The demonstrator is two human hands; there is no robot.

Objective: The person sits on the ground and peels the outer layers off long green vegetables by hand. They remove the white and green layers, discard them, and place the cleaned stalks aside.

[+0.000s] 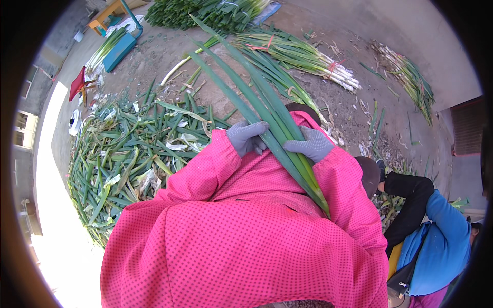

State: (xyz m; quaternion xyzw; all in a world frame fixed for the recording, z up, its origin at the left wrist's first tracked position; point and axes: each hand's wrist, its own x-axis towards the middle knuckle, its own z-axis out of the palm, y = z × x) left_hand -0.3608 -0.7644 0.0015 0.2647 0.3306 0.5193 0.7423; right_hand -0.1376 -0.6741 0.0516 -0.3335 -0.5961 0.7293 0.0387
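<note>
A large green onion [277,125] lies slantwise across my lap. Its long leaves fan out away from me and its pale green lower end rests near my right forearm. My right hand [310,144], in a grey dotted glove, grips the leaves from the right, thumb on top. From the left, my gloved left hand [246,138] pinches the outermost leaf between thumb and curled fingers. Pink dotted sleeves cover both arms. Just beyond my right hand, more green onions [296,86] lie on the ground.
A heap of stripped leaves [127,165] spreads at left. Tied green onion bundles [296,54] lie ahead, another bundle [408,75] at right, and a big stack [204,13] at the back. A blue platform scale [120,52] and red stool [77,82] stand far left. A person [439,238] sits at right.
</note>
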